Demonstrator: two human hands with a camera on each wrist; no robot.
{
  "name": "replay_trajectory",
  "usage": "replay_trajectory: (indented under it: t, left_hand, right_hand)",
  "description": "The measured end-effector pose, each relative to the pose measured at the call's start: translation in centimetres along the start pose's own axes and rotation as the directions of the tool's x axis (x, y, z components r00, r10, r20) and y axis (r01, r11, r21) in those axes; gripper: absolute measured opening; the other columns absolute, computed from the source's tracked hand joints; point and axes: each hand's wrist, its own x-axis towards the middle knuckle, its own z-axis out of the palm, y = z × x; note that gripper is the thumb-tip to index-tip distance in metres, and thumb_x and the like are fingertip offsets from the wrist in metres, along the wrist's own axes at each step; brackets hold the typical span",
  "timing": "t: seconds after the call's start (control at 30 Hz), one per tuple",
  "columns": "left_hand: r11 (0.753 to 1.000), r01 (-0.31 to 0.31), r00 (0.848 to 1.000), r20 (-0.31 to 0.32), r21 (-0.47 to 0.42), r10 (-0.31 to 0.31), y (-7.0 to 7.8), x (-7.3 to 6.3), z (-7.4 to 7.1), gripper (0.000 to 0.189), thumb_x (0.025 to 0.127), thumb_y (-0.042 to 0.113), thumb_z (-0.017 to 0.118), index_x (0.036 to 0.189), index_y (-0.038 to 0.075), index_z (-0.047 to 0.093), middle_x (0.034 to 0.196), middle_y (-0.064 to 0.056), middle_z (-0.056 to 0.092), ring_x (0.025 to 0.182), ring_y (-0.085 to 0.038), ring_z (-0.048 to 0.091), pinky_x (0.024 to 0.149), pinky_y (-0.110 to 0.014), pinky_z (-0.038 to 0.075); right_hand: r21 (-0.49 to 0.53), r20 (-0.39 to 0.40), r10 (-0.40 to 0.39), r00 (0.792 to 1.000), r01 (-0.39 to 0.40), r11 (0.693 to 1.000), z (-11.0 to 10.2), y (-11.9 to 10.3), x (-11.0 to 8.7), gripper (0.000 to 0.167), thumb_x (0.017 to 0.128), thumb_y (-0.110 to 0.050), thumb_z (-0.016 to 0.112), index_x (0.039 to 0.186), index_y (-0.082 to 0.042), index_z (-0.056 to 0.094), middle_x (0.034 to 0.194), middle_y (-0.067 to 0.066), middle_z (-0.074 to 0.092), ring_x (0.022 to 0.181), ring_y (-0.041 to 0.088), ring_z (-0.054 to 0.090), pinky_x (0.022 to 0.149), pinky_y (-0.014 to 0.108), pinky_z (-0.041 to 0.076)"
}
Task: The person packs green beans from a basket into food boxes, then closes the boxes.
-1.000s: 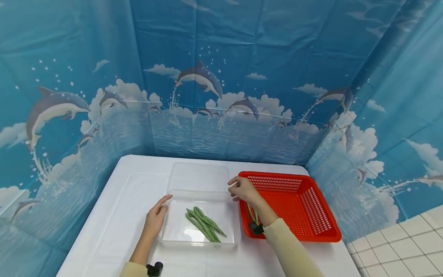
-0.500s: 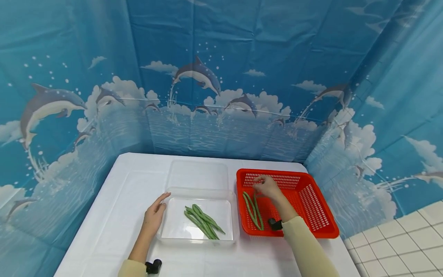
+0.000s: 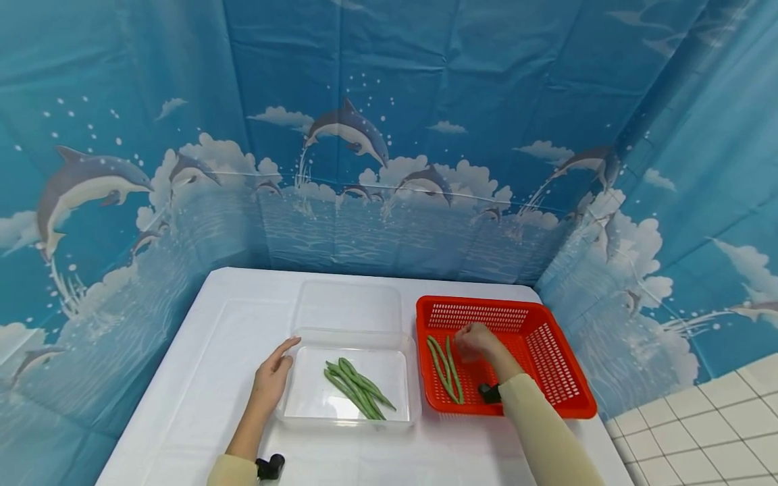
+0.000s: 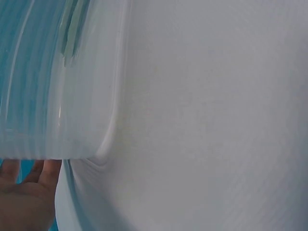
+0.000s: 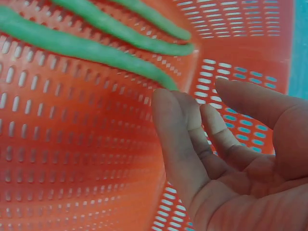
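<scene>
left hand (image 3: 271, 379) loosely spread beside the clear box (image 3: 308, 395), right hand (image 3: 477, 342) loosely spread near green beans (image 5: 96, 51) in the red basket (image 3: 550, 361).

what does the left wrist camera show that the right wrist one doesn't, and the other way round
Only the left wrist view shows the clear container, a broad stretch of white tablecloth and the left hand, partly hidden behind the container.

Only the right wrist view shows the red basket and the right hand.

Both show green beans, blurred through the container's wall in one, lying in the basket in the other, and some blue backdrop.
</scene>
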Motion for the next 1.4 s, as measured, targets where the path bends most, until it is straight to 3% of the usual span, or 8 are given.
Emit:
replay_trajectory:
  t: [0.23,0.4,0.57,0.77,0.9,1.13,1.27,1.4]
  left_hand:
    - [1.0,-0.01,1.0,-0.008,0.002,0.01,0.1,0.0,0.1,0.043,0.113,0.022,0.042,0.153,0.028,0.057,0.173,-0.007,0.038,0.163,-0.038,0.029,0.132,-0.06,0.029]
    - [1.0,-0.013,1.0,-0.011,0.004,0.013,0.3,0.0,0.1,0.043,0.113,0.022,0.042,0.153,0.028,0.057,0.172,-0.006,0.039,0.163,-0.037,0.029,0.132,-0.059,0.028]
    - [1.0,-0.006,1.0,0.008,-0.008,0.006,0.5,-0.1,0.0,0.043,0.113,0.023,0.041,0.154,0.029,0.056,0.173,-0.005,0.038,0.164,-0.036,0.028,0.133,-0.058,0.027]
    - [1.0,-0.008,1.0,0.006,-0.014,0.008,0.4,-0.1,0.0,0.042,0.114,0.023,0.042,0.153,0.029,0.057,0.173,-0.005,0.038,0.163,-0.037,0.029,0.133,-0.059,0.028]
    - [1.0,0.001,1.0,0.0,-0.011,-0.001,0.3,-0.1,0.0,0.042,0.114,0.023,0.042,0.153,0.029,0.057,0.173,-0.004,0.039,0.163,-0.037,0.03,0.132,-0.059,0.029]
    - [1.0,-0.001,1.0,-0.014,0.0,0.001,0.3,-0.2,0.0,0.042,0.113,0.023,0.043,0.152,0.028,0.058,0.173,-0.006,0.039,0.163,-0.037,0.03,0.132,-0.059,0.03]
    - [1.0,-0.01,1.0,-0.017,0.004,0.01,0.3,-0.3,0.0,0.042,0.113,0.022,0.043,0.152,0.028,0.058,0.172,-0.007,0.039,0.162,-0.038,0.031,0.131,-0.06,0.031]
    - [1.0,-0.008,1.0,-0.007,-0.003,0.008,0.3,-0.3,0.0,0.042,0.113,0.022,0.043,0.153,0.028,0.057,0.173,-0.007,0.038,0.162,-0.038,0.031,0.131,-0.06,0.031]
  right_hand:
    - [-0.109,-0.009,0.008,1.0,-0.009,0.994,0.6,1.3,1.2,0.009,0.1,-0.008,0.066,0.094,-0.001,0.069,0.089,0.01,0.067,0.077,0.022,0.067,0.077,0.039,0.069]
    - [-0.119,0.007,-0.038,0.999,0.038,0.992,1.2,1.4,1.0,0.02,0.097,-0.006,0.068,0.078,-0.004,0.062,0.083,0.012,0.065,0.072,0.021,0.065,0.081,0.044,0.07]
    - [-0.167,-0.041,-0.06,0.997,0.052,0.985,1.9,1.5,1.4,0.027,0.095,-0.005,0.071,0.072,-0.008,0.056,0.078,0.012,0.064,0.069,0.022,0.066,0.073,0.041,0.069]
    - [-0.275,-0.102,-0.107,0.989,0.075,0.959,3.1,1.2,1.9,0.04,0.091,-0.002,0.062,0.058,-0.015,0.044,0.057,-0.001,0.042,0.056,0.017,0.057,0.053,0.027,0.055]
    - [-0.226,-0.085,-0.093,0.992,0.072,0.971,3.5,1.0,2.1,0.038,0.09,0.0,0.058,0.058,-0.014,0.045,0.058,0.0,0.037,0.057,0.018,0.054,0.053,0.025,0.049]
    - [-0.113,-0.04,-0.033,0.999,0.029,0.993,3.8,0.2,2.0,0.009,0.096,-0.007,0.069,0.09,-0.004,0.064,0.087,0.011,0.065,0.08,0.024,0.067,0.074,0.034,0.065]
    - [-0.042,-0.008,-0.065,0.998,0.064,0.997,3.8,-0.7,1.3,0.019,0.098,-0.011,0.071,0.11,0.002,0.066,0.101,0.015,0.069,0.086,0.024,0.069,0.082,0.039,0.069]
    - [0.015,0.018,-0.089,0.996,0.089,0.996,3.8,-1.9,0.5,0.026,0.098,-0.012,0.072,0.117,0.004,0.065,0.102,0.015,0.068,0.08,0.02,0.07,0.079,0.036,0.07]
